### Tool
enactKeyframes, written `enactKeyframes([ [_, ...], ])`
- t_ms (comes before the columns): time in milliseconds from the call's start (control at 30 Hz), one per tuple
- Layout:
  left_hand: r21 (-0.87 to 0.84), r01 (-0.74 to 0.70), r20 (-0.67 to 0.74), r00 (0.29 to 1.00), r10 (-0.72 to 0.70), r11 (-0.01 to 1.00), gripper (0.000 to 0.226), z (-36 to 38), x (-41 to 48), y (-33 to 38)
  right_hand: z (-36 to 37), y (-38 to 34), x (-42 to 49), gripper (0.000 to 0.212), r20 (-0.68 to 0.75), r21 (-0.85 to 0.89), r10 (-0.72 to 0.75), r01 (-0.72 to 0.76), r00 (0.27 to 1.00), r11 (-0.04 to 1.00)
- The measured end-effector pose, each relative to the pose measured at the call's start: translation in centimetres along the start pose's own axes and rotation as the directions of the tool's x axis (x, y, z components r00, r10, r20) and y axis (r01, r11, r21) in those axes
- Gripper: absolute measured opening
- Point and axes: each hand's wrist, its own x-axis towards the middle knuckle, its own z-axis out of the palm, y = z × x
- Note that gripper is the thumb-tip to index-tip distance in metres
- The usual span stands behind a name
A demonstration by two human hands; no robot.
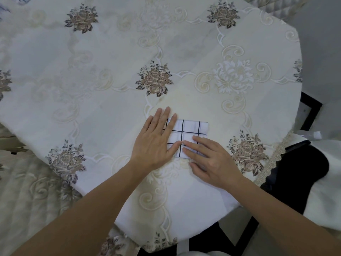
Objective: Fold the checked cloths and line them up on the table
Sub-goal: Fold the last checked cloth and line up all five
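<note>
On floral tablecloth, small folded white black-gridded checked cloth

Single feed: wide-angle camera worn on the person's head. I read it as facing forward and steeply down onto the table, seen from its near edge. Range is close: both forearms enter from the bottom border, and the left hand and right hand sit just below frame centre over the checked cloth. The table runs out of frame at top and left; its right rim is in frame. Edges bow toward the borders — lens distortion.
</note>
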Motion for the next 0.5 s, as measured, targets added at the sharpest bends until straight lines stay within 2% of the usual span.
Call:
enactKeyframes([
  [100, -0.007, -0.004, 0.007, 1.000, 0.004, 1.000, 0.076, 0.0, -0.1, 0.0, -1.0, -1.2, 1.4, 0.034, -0.075, 0.011, 0.077, -0.076, 0.994, 0.997],
  [167, -0.024, -0.001, 0.002, 1.000, 0.001, 1.000, 0.076, 0.0, -0.1, 0.1, -0.9, -3.1, 4.0, 0.047, -0.117, 0.055, 0.191, -0.186, 0.974, 0.981],
  [233, -0.027, -0.014, -0.001, 1.000, 0.014, 1.000, 0.075, -0.2, -0.2, 0.2, 0.2, -5.1, 7.1, 0.069, 0.028, 0.035, 0.323, -0.324, 0.946, 0.945],
  [300, -0.019, -0.022, -0.005, 1.000, 0.022, 1.000, 0.076, -0.3, -0.4, 0.3, 1.8, -6.0, 8.7, 0.083, 0.163, -0.064, 0.399, -0.394, 0.902, 0.917],
  [500, -0.034, 0.002, -0.019, 1.000, -0.002, 0.999, 0.081, 0.0, 0.0, 0.0, 2.5, -4.4, 6.7, 0.090, 0.208, -0.208, 0.482, -0.443, 0.851, 0.872],
])
